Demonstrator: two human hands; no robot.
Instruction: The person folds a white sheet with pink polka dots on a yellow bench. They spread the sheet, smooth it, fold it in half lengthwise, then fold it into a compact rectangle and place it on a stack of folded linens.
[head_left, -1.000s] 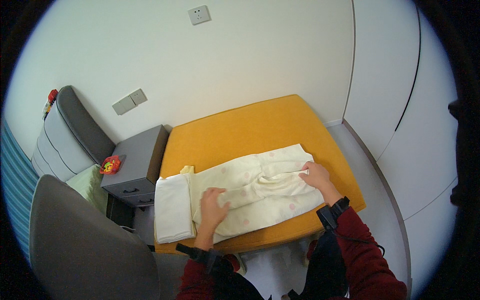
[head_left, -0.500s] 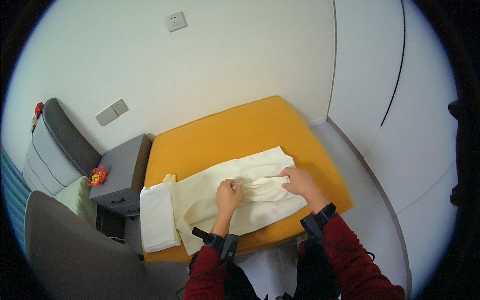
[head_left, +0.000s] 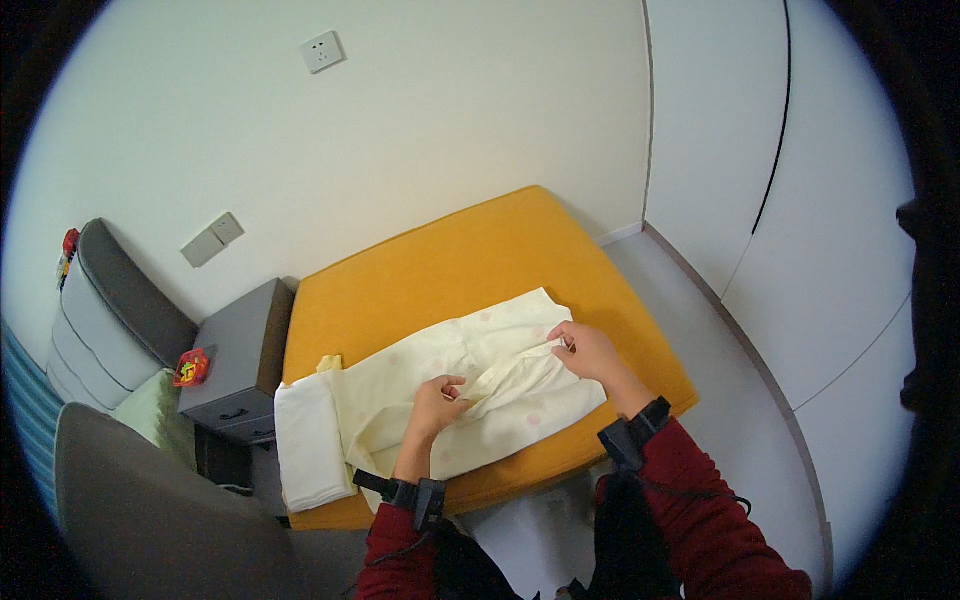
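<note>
Right hand [head_left: 582, 352] has its grip pinching the spotted cream cloth [head_left: 500, 430]. Left hand [head_left: 436, 408] is curled over it, can't tell if that grip's pinching too.

Pale wall [head_left: 480, 90] fitted with socket [head_left: 322, 52] high up; switch plate [head_left: 203, 248] and second socket [head_left: 229, 228] mounted lower, toward left. Grey bedside cabinet [head_left: 240, 335] set between dark-grey headboard [head_left: 130, 290] and mustard upholstered bench [head_left: 450, 260]. Far left edged by teal striped fabric [head_left: 25, 400]; lower left occupied by rounded grey furniture back [head_left: 150, 500]. Right side lined with white panel doors [head_left: 710, 130], marked by black vertical strip [head_left: 772, 140]. Grey floor [head_left: 750, 440] seen between bench and doors. Room softly lit.
</note>
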